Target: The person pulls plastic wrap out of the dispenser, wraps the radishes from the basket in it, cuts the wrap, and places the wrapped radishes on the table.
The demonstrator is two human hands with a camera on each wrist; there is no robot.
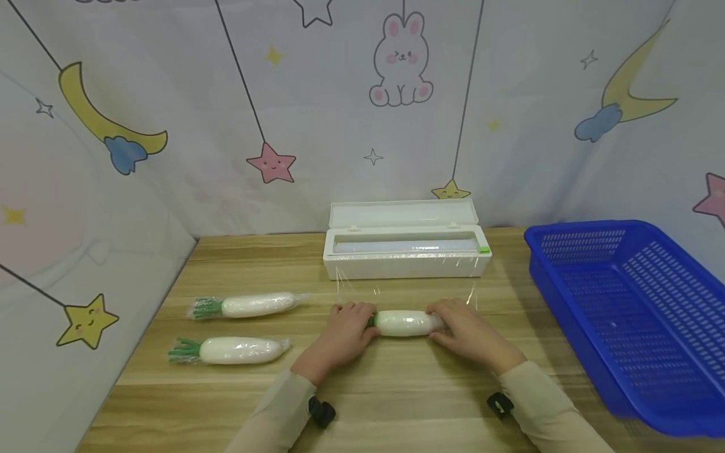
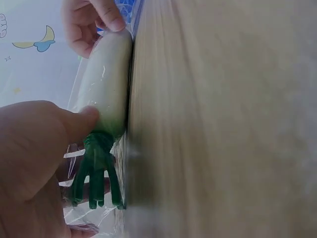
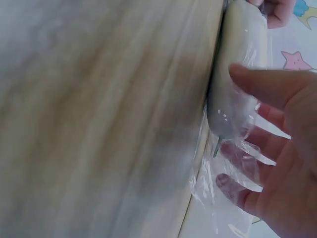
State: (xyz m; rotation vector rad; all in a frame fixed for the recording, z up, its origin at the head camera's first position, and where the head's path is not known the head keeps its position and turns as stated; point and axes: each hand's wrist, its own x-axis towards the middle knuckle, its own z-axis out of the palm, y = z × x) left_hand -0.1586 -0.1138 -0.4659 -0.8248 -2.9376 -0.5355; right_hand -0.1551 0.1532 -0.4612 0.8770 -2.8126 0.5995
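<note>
A white radish [image 1: 404, 323] with green stems [image 2: 97, 168] lies crosswise on the table, with clear cling film [image 3: 208, 183] around it. My left hand [image 1: 347, 335] grips its stem end, thumb on the near side and fingers behind. At the tip end, my right hand [image 1: 471, 335] holds it in the same way, its fingers spread against loose film in the right wrist view. Film stretches from the radish back to a white cling film box [image 1: 404, 267], whose lid stands raised, showing the roll [image 1: 404, 246].
Two film-wrapped white radishes, a farther one [image 1: 257, 305] and a nearer one [image 1: 240, 350], lie to the left on the wooden table [image 1: 396, 402]. A blue plastic basket [image 1: 589, 352] stands at the right. A patterned cloth [image 1: 317, 113] hangs behind the table.
</note>
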